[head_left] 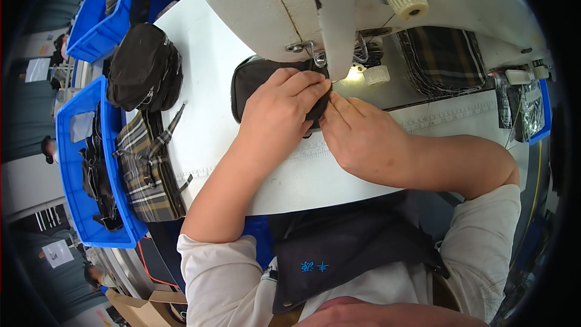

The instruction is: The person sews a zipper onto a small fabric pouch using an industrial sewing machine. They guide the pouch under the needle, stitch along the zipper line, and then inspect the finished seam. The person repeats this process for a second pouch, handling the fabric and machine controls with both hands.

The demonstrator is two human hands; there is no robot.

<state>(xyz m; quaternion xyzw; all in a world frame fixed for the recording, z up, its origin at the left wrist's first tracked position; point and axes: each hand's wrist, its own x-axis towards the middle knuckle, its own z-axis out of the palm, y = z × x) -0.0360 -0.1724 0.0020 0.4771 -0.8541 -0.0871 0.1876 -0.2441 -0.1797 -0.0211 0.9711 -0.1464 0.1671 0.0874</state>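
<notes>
A dark fabric pouch piece (247, 88) with a zipper along its curved edge lies under the head of a white sewing machine (266, 12). Over its right part rests my left hand (284, 106), fingers bent and pressed together on the cloth close to the needle area. From the right, my right hand (361, 132) pinches the same piece at its right edge. The fingertips of both hands almost meet there, just in front of the lit needle area. The hands hide the seam and the needle's tip.
Dark pouches (142, 66) are stacked at the table's left edge, with plaid fabric pieces (148, 169) nearer me. Blue bins (68, 197) line the left side. Plaid panels (445, 57) lie behind the machine's right side. A ruler strip (451, 113) runs along the white table (284, 191).
</notes>
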